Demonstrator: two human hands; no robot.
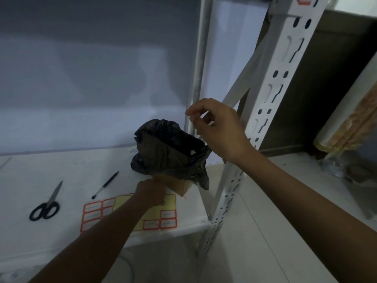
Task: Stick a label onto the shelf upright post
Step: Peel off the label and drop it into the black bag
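Note:
The white perforated shelf upright post (271, 99) runs diagonally from the top right down to the shelf corner. At its very top edge a red-bordered label (304, 0) is partly in view. A yellow label sheet (163, 219) with red-bordered labels lies on the white shelf (67, 180). My left hand (152, 193) rests curled on this sheet, next to a cardboard box; its fingertips are hidden. My right hand (216, 127) hovers above a black plastic bag (171, 152), left of the post, fingers loosely curled, thumb and forefinger apart, nothing clearly between them.
Black-handled scissors (46, 205) and a pen (105, 184) lie on the shelf to the left of the sheet. The small cardboard box (179, 186) holds the black bag. A brown carton (326, 88) and a paper roll (346, 119) sit right of the post.

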